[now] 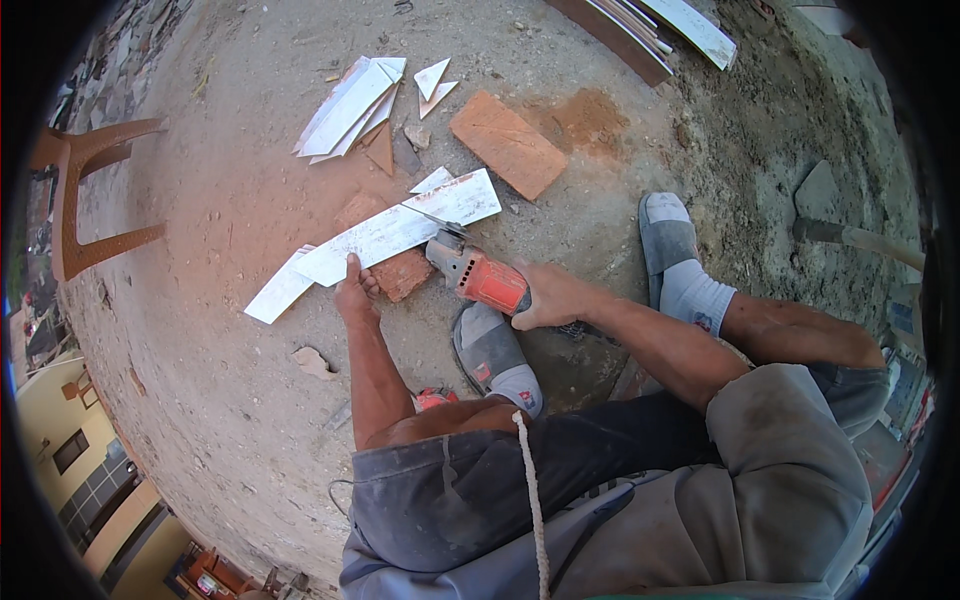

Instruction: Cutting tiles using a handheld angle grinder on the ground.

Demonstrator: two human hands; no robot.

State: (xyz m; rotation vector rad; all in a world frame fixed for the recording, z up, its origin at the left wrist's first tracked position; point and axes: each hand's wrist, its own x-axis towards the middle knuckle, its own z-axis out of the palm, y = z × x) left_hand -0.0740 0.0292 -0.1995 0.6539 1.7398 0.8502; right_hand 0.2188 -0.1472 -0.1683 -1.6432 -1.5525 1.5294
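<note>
Mid-frame, a long, flat white strip (395,231), likely stiff, brittle and best held by its edges, has its lower edge gripped by the left hand's (358,293) fingers; the right hand's (552,295) fingers wrap the hefty-looking red grinder (492,284); a rough, blocky brick (403,276) lies beneath the strip.

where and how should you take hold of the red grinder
Probably the rear of the red grinder, coming from the person's right: its long body slants that way, with the thin disc at the far end over the white strip. The right hand grips there, clear of the disc.
</note>
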